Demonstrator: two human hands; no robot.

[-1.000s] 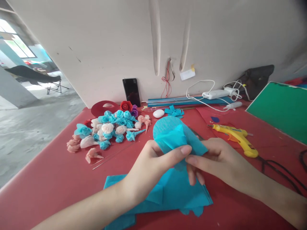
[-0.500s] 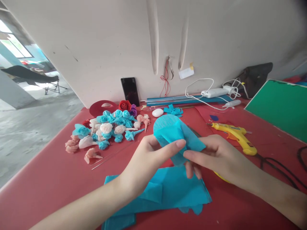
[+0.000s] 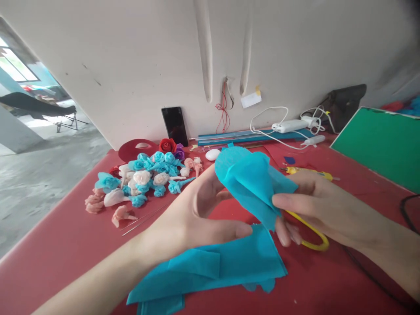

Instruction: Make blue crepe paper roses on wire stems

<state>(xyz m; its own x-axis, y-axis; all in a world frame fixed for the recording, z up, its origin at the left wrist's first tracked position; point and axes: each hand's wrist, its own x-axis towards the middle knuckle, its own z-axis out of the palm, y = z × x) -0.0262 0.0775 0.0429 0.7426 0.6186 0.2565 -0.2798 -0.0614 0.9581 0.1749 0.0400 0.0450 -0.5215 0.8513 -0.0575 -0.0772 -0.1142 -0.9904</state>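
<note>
A rounded piece of blue crepe paper [image 3: 251, 181] is pinched along its right edge between the thumb and fingers of my right hand [image 3: 305, 203]. My left hand [image 3: 206, 214] is open at the paper's lower left, thumb spread away; its fingertips are partly hidden behind the paper, so whether they touch it I cannot tell. Below both hands, a stack of folded blue crepe paper [image 3: 226, 269] lies on the red table [image 3: 75, 267]. A yellow loop handle [image 3: 316, 245] shows under my right hand; the rest of that tool is hidden.
Blue, white and pink paper flowers [image 3: 142, 177] are heaped at left, beside thin metal sticks [image 3: 141, 223]. Behind stand a phone [image 3: 175, 127] and a white oval object [image 3: 212, 154]. At right are a yellow glue gun [image 3: 310, 173], white charger with cables [image 3: 288, 126] and green board [image 3: 377, 146].
My left thumb has lifted off the paper and moved down, opening that hand. My right hand has shifted right with the paper, which now shows more of its folded lower part.
</note>
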